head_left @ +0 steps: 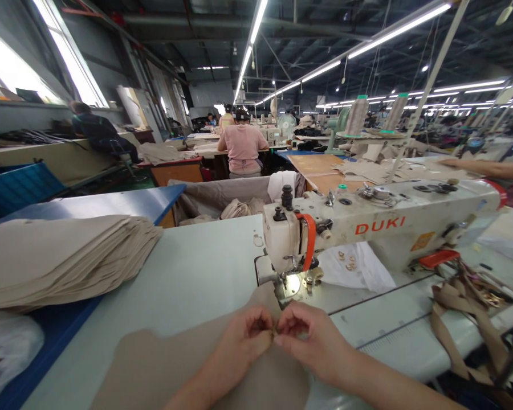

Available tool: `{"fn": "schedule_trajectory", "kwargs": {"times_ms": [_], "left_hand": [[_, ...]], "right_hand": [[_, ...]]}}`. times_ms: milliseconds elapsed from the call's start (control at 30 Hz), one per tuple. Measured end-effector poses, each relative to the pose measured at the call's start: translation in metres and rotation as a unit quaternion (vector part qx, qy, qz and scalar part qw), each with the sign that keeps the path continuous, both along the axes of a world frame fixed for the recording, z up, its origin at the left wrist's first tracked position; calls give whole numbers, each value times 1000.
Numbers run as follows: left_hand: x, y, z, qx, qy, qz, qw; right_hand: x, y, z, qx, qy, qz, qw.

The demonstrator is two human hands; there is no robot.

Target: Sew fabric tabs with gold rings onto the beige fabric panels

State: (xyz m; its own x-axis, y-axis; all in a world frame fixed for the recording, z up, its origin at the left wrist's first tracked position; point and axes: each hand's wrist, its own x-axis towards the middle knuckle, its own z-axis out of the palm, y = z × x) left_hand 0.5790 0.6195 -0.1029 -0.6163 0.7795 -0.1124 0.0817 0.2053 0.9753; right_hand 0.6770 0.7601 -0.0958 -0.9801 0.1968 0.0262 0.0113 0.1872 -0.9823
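Note:
Both my hands meet over a beige fabric piece point(166, 364) that lies on the pale green sewing table point(205, 256). My left hand point(245, 339) is closed in a pinch, its thumb and forefinger together. Opposite it, my right hand point(314, 341) pinches too, fingertips touching the same spot. Something small and brownish shows between the fingertips, too hidden to name. The fabric's narrow upper end reaches toward the lit needle area of the DUKI sewing machine point(380, 222), just beyond my hands.
A stack of beige cut pieces point(68, 256) sits at left. Small gold-coloured rings lie on a white bag point(359, 267) under the machine arm. Tan strips point(465, 319) hang by a tray at right. A person in pink point(243, 145) sits ahead; another person's arm point(483, 166) reaches in.

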Motion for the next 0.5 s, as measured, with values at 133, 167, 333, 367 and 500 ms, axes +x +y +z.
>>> {"fn": "schedule_trajectory", "kwargs": {"times_ms": [133, 167, 333, 367, 500], "left_hand": [[0, 1, 1, 14, -24, 20, 999], [0, 1, 0, 19, -33, 28, 999], [-2, 3, -8, 42, -69, 63, 995], [-2, 3, -9, 45, -77, 70, 994], [0, 4, -6, 53, -112, 88, 988]], "right_hand": [[-2, 3, -6, 16, 28, -21, 999], [-3, 3, -7, 14, 32, -28, 999], [-8, -1, -15, -42, 45, -69, 996], [-9, -2, -16, -52, 44, -76, 995], [-10, -5, -19, -48, 38, -101, 993]]}}
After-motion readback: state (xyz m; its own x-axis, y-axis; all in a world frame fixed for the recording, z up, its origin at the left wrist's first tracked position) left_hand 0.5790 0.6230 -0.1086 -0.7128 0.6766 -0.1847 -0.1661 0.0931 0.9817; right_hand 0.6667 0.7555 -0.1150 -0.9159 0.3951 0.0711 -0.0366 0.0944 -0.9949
